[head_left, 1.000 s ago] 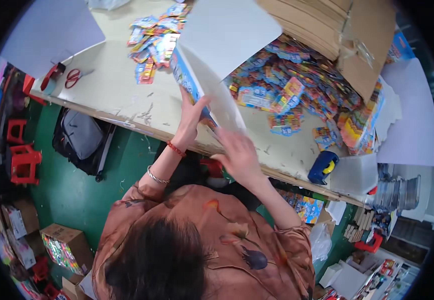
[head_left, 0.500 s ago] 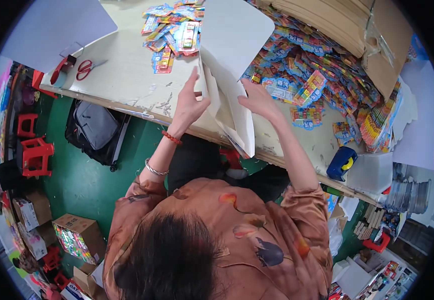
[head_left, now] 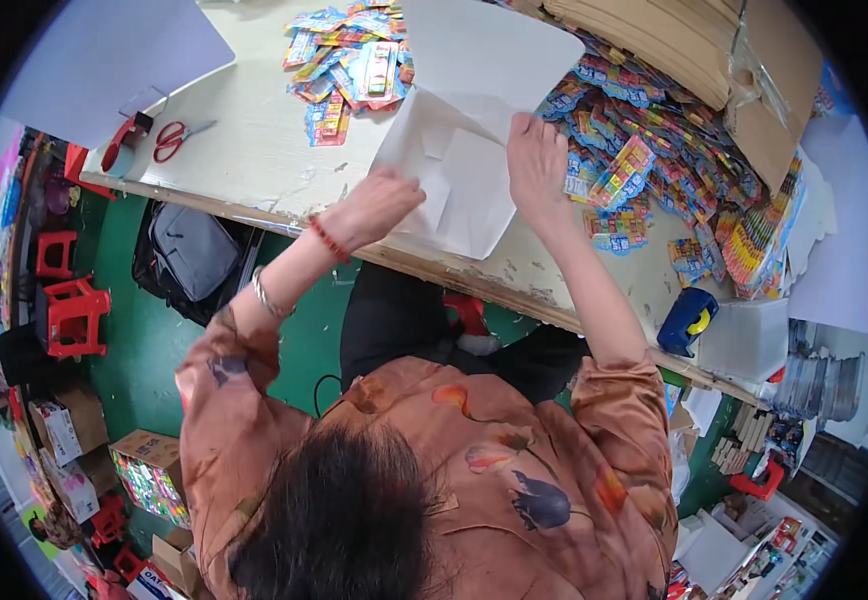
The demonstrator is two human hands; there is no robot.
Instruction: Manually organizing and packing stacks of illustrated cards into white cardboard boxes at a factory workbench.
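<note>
A white cardboard box (head_left: 456,232) stands opened out on the table's near edge, its inside showing and its large lid flap (head_left: 489,45) raised at the far side. My left hand (head_left: 376,208), slightly blurred, is closed over the box's left wall, fingers bent inward. On the opposite side my right hand (head_left: 539,160) grips the right wall near the lid, its fingers curled. A heap of small colourful blister-card packs (head_left: 379,75) lies beyond the box to the left. A far larger pile of the same packs (head_left: 654,150) spreads out to the right.
Red-handled scissors (head_left: 171,140) and a tape dispenser (head_left: 126,145) lie at the table's left end. A blue tape dispenser (head_left: 687,322) sits at the right front edge beside a clear plastic bin (head_left: 744,340). Brown cardboard (head_left: 654,40) stands behind the large pile. Below is a backpack (head_left: 192,250).
The narrow, folded white box has been spread open, so its inside now faces up. My left hand has moved down and my right hand up, both closing on its sides.
</note>
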